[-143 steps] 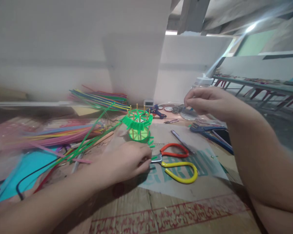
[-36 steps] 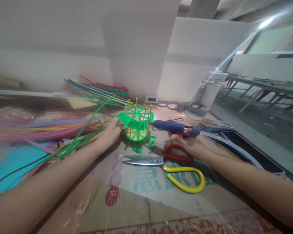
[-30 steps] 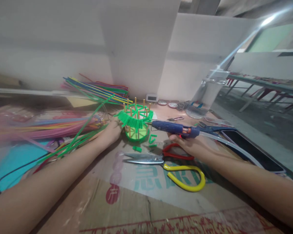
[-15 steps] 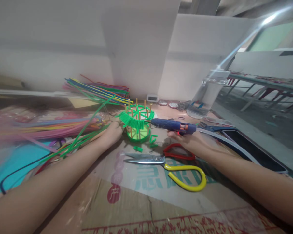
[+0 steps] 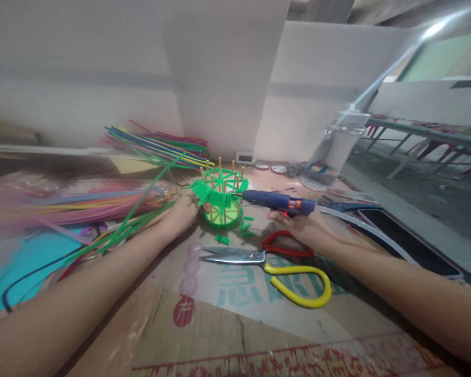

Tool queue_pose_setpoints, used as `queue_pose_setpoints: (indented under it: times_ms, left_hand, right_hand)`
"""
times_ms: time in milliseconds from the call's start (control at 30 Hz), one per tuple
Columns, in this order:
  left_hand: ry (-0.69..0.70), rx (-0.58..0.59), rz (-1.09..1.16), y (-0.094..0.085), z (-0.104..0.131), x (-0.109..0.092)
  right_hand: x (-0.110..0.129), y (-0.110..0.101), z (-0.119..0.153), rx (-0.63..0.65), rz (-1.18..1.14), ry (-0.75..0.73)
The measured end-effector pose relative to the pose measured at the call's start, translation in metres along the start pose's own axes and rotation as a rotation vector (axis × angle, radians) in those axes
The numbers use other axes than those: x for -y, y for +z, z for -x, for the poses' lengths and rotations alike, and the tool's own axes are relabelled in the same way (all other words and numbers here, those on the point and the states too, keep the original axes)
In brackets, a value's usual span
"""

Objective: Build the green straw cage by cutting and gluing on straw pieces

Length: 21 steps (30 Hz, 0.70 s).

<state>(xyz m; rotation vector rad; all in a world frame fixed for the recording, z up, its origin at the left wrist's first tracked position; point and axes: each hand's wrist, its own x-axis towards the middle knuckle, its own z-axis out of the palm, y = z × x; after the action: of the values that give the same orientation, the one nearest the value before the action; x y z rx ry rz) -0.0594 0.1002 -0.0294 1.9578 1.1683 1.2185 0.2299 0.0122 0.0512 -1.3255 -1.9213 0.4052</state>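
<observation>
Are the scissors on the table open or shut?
Slightly open: the scissors show a gap between their blade tips, and the red handle and yellow handle stand apart.

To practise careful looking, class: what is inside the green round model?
Wooden sticks rise through the green model; green spokes show at its top and a yellow-green base below. The fringe hides part of the middle from view.
</observation>
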Motion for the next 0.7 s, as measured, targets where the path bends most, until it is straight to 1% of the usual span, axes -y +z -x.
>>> queue_pose_setpoints:
  times_ms: [133, 333, 533, 700]
  left_hand:
    - [0.004, 0.009, -0.037, -0.001, -0.001, 0.000]
    - [0.002, 0.019, -0.053, -0.001, 0.000, -0.003]
    - [-0.014, 0.014, -0.062, -0.001, -0.001, 0.004]
    - [-0.029, 0.020, -0.064, -0.002, 0.000, 0.008]
  right_hand:
    - [0.001, 0.001, 0.000, -0.027, 0.012, 0.001]
    - [-0.004, 0.001, -0.001, 0.004, 0.014, -0.014]
    - [-0.007, 0.001, 0.001, 0.029, 0.001, -0.001]
    - [-0.001, -0.001, 0.002, -0.017, 0.033, -0.009]
